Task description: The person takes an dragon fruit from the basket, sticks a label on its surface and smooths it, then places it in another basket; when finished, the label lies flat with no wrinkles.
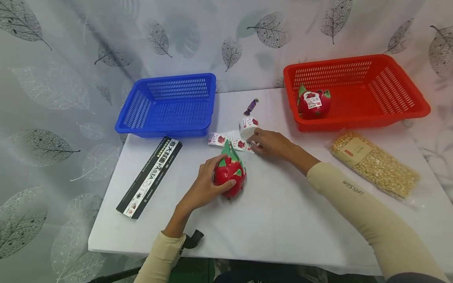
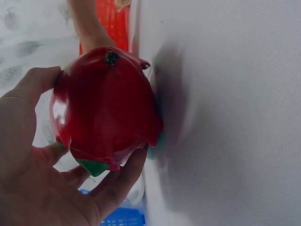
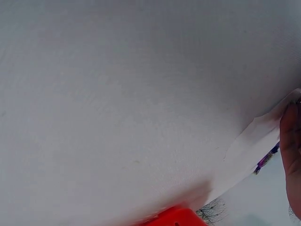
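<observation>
A red dragon fruit (image 1: 229, 177) with green leaf tips stands in my left hand (image 1: 205, 182), whose thumb and fingers wrap its sides. The left wrist view shows the fruit's glossy skin (image 2: 106, 108) and dark stem end close up, right beside the tabletop. At a strip of printed labels (image 1: 220, 139) my right hand (image 1: 270, 144) pinches the right end with bent fingers. The strip lies behind the fruit, which overlaps part of it, and the label roll (image 1: 249, 126) stands just behind those fingers. In the right wrist view, white backing paper (image 3: 263, 125) reaches the fingertips.
A blue basket (image 1: 166, 131) stands at back left, a red basket (image 1: 364, 120) at back right holding a labelled dragon fruit (image 1: 313, 104). A pasta box (image 1: 149, 177) lies left, a bag of yellow kernels (image 1: 376, 165) right, a purple wrapped candy (image 1: 251, 107) behind the roll.
</observation>
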